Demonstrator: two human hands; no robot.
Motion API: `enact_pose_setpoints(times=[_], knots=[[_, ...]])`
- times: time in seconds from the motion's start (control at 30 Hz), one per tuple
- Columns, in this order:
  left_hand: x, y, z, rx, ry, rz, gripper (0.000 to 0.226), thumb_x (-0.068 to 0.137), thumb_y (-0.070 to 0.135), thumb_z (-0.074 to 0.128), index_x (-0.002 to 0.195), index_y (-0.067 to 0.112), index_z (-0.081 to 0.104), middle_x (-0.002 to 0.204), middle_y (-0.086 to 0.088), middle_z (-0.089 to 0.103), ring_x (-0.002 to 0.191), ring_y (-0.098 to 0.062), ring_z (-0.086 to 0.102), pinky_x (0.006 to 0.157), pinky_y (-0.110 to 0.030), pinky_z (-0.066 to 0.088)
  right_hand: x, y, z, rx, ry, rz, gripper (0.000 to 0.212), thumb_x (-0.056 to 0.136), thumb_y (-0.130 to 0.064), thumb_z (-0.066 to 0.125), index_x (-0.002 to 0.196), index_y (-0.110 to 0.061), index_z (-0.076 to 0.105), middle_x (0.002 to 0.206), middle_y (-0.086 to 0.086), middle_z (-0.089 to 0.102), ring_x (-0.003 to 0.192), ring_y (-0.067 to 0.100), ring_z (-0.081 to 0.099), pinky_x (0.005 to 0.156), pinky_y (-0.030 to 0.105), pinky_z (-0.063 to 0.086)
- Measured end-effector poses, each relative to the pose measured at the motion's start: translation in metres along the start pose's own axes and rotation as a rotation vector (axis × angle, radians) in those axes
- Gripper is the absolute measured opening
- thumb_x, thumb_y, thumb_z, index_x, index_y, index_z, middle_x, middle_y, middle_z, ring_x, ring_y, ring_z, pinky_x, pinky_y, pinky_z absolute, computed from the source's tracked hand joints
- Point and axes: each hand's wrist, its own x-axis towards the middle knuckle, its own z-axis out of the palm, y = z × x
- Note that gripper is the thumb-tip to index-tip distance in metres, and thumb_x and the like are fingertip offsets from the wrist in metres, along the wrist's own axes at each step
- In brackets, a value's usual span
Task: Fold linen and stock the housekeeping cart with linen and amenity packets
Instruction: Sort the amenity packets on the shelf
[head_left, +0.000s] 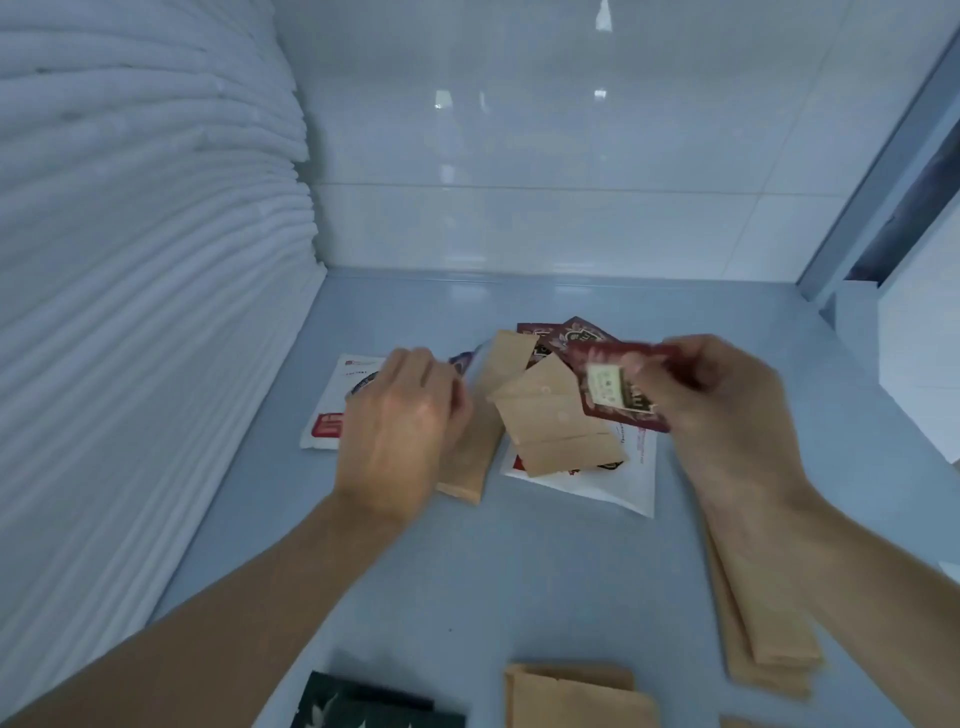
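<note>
Sorting amenity packets: right hand pinches a maroon packet above the loose pile on the shelf; left hand over a tan packet (fingers hidden, cannot tell). Next, probably: group by type.

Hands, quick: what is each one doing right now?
Left hand: over the tan packets, fingers hidden behind its back; grip cannot be told.
Right hand: pinching a dark red packet held above the pile.
</note>
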Motion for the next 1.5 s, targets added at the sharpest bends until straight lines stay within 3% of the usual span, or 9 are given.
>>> enact_pose_setpoints(times=[0.1,0.23,0.33,0.47,0.7,0.93,1.13,1.33,1.5], knots=[[0.009,0.002,-0.018,-0.269,0.082,-0.341,0.016,0.090,0.006,0.064,0.074,0.003,0.065,0.074,-0.009,0.063,0.053,-0.021,0.062,0.049,-0.037,0.047,-0.008,-0.010,-0.009,0.251,0.144,0.125,0.007,0.088,-0.020,0.073,0.087,-0.015,0.070,0.080,0.002,0.076,0.071,0.018,0.075,0.057,0.030,0.057],[0.016,0.024,-0.036,-0.831,0.076,-1.000,0.023,0.097,0.018,0.057,0.078,0.010,0.067,0.075,-0.005,0.074,0.059,-0.022,0.073,0.060,-0.037,0.055,-0.032,-0.016,-0.010,0.406,0.056,0.342,0.013,0.090,-0.019,0.071,0.096,-0.007,0.068,0.079,0.006,0.077,0.062,0.019,0.073,0.042,0.022,0.051],[0.016,0.042,-0.042,-1.065,0.003,-1.129,0.021,0.099,0.017,0.058,0.087,0.004,0.070,0.082,-0.008,0.076,0.074,-0.030,0.075,0.081,-0.045,0.059,-0.042,-0.020,-0.008,0.472,-0.007,0.396,0.016,0.092,-0.016,0.067,0.100,-0.002,0.067,0.081,0.010,0.077,0.066,0.022,0.074,0.046,0.026,0.055],[0.016,0.067,-0.052,-1.106,-0.048,-0.981,0.019,0.098,0.017,0.059,0.084,0.007,0.069,0.079,0.000,0.077,0.072,-0.017,0.076,0.066,-0.026,0.058,-0.047,-0.022,-0.008,0.520,-0.061,0.419,0.017,0.096,-0.012,0.061,0.105,0.002,0.065,0.089,0.014,0.076,0.074,0.027,0.076,0.055,0.036,0.060],[-0.005,0.088,-0.069,-0.750,-0.099,-0.355,0.006,0.088,0.013,0.074,0.083,0.016,0.076,0.080,0.014,0.071,0.076,0.002,0.065,0.070,-0.005,0.043,-0.054,-0.021,-0.021,0.640,-0.127,0.472,0.023,0.096,-0.006,0.053,0.111,0.007,0.065,0.100,0.019,0.075,0.095,0.034,0.072,0.087,0.047,0.059],[-0.040,0.096,-0.079,-0.565,-0.085,0.044,0.011,0.087,0.015,0.075,0.089,0.004,0.078,0.103,-0.006,0.071,0.110,-0.019,0.066,0.092,-0.025,0.053,-0.076,-0.015,-0.040,0.753,-0.258,0.505,0.038,0.091,-0.008,0.049,0.122,0.011,0.058,0.116,0.027,0.067,0.095,0.033,0.066,0.088,0.052,0.058],[-0.057,0.098,-0.087,-0.525,-0.061,0.082,0.011,0.083,0.012,0.078,0.089,0.002,0.078,0.103,-0.009,0.071,0.110,-0.022,0.066,0.090,-0.029,0.053,-0.099,-0.013,-0.045,0.728,-0.346,0.401,0.042,0.088,-0.034,0.061,0.116,-0.004,0.070,0.116,0.022,0.070,0.100,0.034,0.068,0.086,0.050,0.058],[-0.064,0.091,-0.106,-0.525,-0.060,0.006,0.013,0.090,0.014,0.072,0.097,0.005,0.077,0.108,-0.006,0.070,0.108,-0.019,0.063,0.090,-0.023,0.051,-0.107,-0.012,-0.037,0.481,-0.268,0.365,0.026,0.085,-0.007,0.064,0.110,-0.006,0.071,0.098,0.015,0.076,0.081,0.023,0.073,0.073,0.035,0.062],[-0.054,0.050,-0.130,-0.705,-0.102,-0.561,0.020,0.094,0.020,0.065,0.112,0.013,0.070,0.106,0.005,0.070,0.090,-0.004,0.067,0.078,-0.016,0.054,-0.104,-0.024,-0.017,0.221,-0.374,0.262,0.015,0.089,-0.006,0.065,0.100,-0.014,0.073,0.085,0.004,0.077,0.070,0.012,0.069,0.057,0.023,0.052]])
